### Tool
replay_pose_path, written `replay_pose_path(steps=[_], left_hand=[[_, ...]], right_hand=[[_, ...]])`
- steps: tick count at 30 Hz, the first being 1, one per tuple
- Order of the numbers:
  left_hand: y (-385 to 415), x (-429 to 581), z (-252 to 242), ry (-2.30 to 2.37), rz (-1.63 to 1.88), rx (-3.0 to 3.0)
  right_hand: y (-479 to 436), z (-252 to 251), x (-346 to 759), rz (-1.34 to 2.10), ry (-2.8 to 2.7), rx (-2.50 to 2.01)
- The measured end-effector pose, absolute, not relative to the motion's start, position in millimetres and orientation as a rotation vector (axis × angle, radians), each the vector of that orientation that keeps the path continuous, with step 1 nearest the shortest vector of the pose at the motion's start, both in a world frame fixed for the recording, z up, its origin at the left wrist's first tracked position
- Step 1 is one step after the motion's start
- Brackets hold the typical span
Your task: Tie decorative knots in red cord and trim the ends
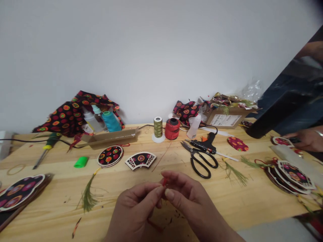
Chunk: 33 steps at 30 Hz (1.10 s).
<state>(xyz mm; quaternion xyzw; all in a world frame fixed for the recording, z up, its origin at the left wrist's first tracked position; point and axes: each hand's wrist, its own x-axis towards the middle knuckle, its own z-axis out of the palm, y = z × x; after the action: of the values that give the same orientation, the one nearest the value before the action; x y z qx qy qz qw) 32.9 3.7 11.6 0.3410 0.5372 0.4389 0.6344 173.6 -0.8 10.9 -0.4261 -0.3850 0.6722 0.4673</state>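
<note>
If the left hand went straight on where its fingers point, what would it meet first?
Probably the right hand, directly ahead beyond the thin red cord; the exact gap is unclear.

Three spools of thread, one pair of scissors, one glue gun and one screwdriver share one table.

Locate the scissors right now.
In the head view, the scissors lie on the table right of centre, close in front of the black glue gun and just beyond the person's right hand.
</note>
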Motion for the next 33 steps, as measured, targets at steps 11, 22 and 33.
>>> replay_pose_path(steps=[11, 22, 33], left_hand=[[4.7, 33.7, 14.4, 1.361, 0.939, 0.952], [4.0, 34.4, 10.9, 1.296, 0.923, 0.872], [1.4, 39.6, 18.0, 1.423, 0.926, 0.934]], right_hand=[[8.5, 12.4, 170.2, 1.575, -0.873, -1.217], [8.9, 7.5, 170.4, 1.508, -0.915, -1.256], [8.9, 8.0, 172.3, 1.479, -0.953, -1.27]])
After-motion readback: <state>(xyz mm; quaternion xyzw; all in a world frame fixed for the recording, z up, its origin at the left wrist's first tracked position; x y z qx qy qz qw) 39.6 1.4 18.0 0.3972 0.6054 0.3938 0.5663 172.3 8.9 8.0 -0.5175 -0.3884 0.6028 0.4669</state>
